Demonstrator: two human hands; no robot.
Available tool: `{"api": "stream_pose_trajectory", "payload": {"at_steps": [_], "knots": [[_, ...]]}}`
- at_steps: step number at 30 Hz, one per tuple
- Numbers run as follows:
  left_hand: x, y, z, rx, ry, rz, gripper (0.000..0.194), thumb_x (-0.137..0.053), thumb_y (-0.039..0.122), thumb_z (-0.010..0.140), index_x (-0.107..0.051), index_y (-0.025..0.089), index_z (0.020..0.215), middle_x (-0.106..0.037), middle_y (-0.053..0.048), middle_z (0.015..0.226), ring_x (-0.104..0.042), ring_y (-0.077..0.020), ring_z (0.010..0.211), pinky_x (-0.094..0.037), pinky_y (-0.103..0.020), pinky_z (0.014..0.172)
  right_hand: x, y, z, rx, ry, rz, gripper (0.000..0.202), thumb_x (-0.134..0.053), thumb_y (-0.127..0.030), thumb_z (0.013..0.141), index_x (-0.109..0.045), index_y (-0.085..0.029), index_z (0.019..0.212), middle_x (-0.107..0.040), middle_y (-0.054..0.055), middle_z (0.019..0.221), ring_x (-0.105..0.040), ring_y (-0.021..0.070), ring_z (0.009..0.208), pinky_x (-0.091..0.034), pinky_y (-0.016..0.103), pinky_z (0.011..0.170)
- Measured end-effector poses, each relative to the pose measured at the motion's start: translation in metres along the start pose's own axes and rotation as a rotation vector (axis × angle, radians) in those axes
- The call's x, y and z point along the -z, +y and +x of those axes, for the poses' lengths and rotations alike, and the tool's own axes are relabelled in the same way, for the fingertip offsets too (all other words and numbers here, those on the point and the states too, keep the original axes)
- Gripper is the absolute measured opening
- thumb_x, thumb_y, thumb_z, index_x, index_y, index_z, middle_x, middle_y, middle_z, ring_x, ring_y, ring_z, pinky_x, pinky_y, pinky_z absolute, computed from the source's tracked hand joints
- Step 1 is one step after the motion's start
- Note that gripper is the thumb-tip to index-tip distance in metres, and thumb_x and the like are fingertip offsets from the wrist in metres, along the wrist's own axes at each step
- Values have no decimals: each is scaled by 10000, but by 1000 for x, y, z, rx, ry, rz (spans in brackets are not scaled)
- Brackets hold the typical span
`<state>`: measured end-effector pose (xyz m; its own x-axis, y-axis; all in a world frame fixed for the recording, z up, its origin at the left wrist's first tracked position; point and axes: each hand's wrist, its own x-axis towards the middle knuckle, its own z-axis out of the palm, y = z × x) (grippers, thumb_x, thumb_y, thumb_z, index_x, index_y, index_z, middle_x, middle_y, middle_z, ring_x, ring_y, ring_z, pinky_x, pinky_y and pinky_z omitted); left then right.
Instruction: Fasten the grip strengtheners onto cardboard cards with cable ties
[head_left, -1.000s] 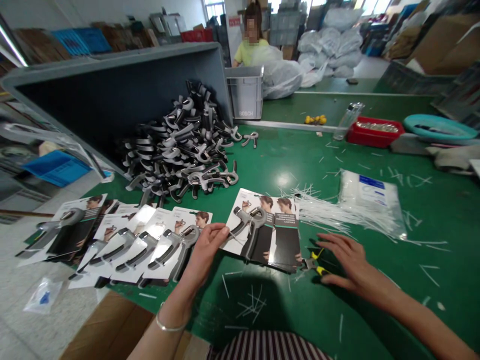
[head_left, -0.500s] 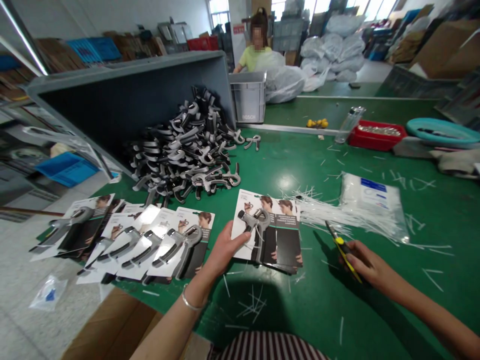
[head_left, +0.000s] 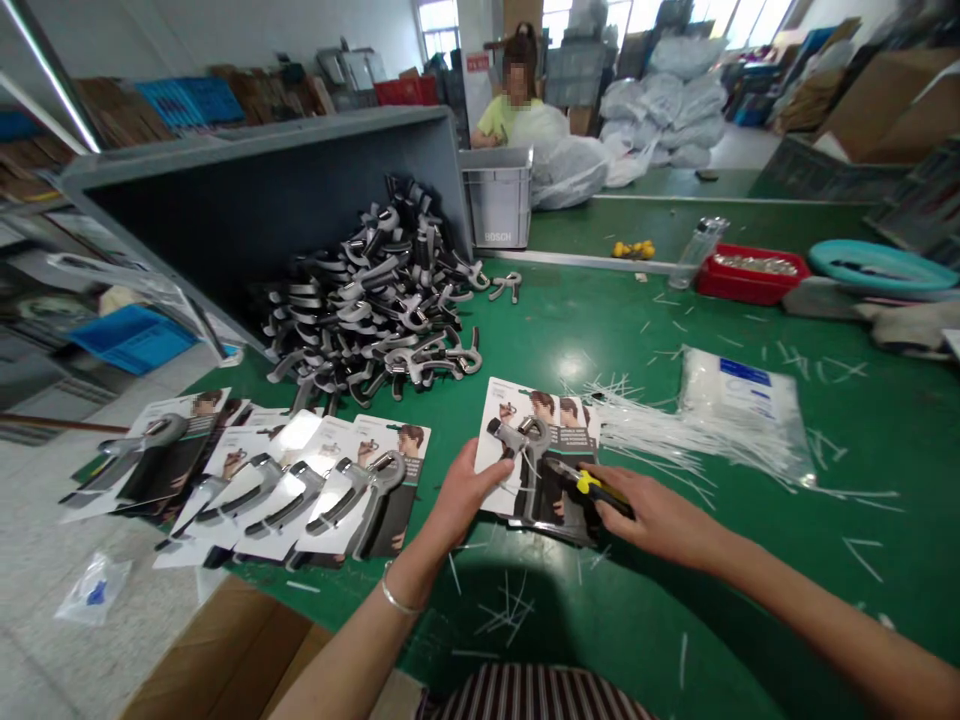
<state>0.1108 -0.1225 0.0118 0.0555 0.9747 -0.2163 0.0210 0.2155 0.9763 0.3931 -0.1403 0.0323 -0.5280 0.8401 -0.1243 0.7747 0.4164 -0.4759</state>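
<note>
My left hand [head_left: 459,495] pinches the near left corner of a printed card [head_left: 496,412] that carries a grey hand gripper [head_left: 523,442]; the card tops a small stack on the green table [head_left: 637,330]. In my right hand [head_left: 654,516] is a pair of yellow-handled cutters [head_left: 585,483], its tip reaching over the card toward the hand gripper. A row of finished cards with hand grippers [head_left: 300,490] lies fanned out to the left of my left hand.
A big pile of loose hand grippers [head_left: 375,300] lies against a tipped grey bin [head_left: 247,190]. White cable ties [head_left: 660,425] and a bag of them [head_left: 739,400] lie right of the card. Behind stand a grey crate [head_left: 495,205], a red tray [head_left: 750,272], and a seated person [head_left: 510,105].
My right hand picked up the cutters from the table, lifted them, then swung left over the card. My left hand shifted slightly right along the card's edge.
</note>
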Motion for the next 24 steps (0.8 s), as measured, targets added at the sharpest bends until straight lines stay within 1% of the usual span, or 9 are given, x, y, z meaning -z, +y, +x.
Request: {"api": "stream_pose_trajectory", "payload": {"at_steps": [3,5,7,9,14,17,20,22,24], "knots": [[0,-1,2,10,-13,-22,472,-716,393,763,-608,153,1154,-707,-82,1073,-655,-232,902,-491,-325,822,2,-2,5,29,69,-215,587,-497,-334,922,-375,-190,1478,-627,139,1210,-624,261,951,-473,370,833],[0,-3,3,14,-9,-28,487,-723,395,755,-608,150,1160,-708,-86,1068,-658,-236,901,-493,-324,816,6,-7,11,72,133,-419,636,-524,-283,901,-339,-179,1500,-628,150,1136,-577,295,954,-434,401,829],[0,-4,4,15,-5,-32,503,-729,396,747,-607,148,1167,-709,-88,1060,-659,-241,907,-494,-325,814,10,-12,18,85,195,-577,691,-558,-265,876,-312,-166,1513,-613,166,1141,-527,330,989,-391,438,848],[0,-5,4,11,-8,-20,499,-724,396,752,-606,146,1167,-709,-87,1046,-657,-241,905,-493,-325,807,12,-16,25,77,228,-649,725,-578,-261,861,-293,-167,1521,-592,173,1188,-498,344,1011,-364,453,858],[2,-3,3,-6,-11,54,463,-705,398,774,-607,147,1151,-705,-81,1014,-650,-229,876,-489,-315,778,9,-22,36,110,252,-643,757,-583,-256,853,-258,-175,1532,-573,164,1223,-472,347,1053,-343,447,888],[2,-3,4,4,-15,57,456,-707,397,771,-607,152,1143,-706,-74,1001,-652,-225,855,-489,-308,759,5,-20,39,115,266,-608,746,-587,-274,858,-271,-130,1518,-592,169,1166,-492,329,1021,-362,427,879],[1,0,4,14,-19,38,451,-712,385,764,-607,152,1136,-706,-73,999,-655,-220,849,-494,-300,744,1,-13,44,124,246,-573,602,-593,-287,863,-426,-85,1405,-616,171,1089,-519,314,993,-397,405,856],[0,3,4,29,-20,9,447,-721,372,750,-608,149,1120,-708,-72,988,-657,-211,830,-499,-289,721,1,-7,47,133,198,-531,437,-588,-274,869,-536,-102,1268,-631,153,1047,-549,291,967,-428,368,805],[-1,7,2,81,-36,-54,455,-735,359,725,-609,144,1106,-711,-66,949,-658,-195,757,-500,-273,657,1,-1,48,154,153,-487,319,-577,-252,872,-581,-124,1164,-639,133,1027,-574,267,940,-445,335,750]]}}
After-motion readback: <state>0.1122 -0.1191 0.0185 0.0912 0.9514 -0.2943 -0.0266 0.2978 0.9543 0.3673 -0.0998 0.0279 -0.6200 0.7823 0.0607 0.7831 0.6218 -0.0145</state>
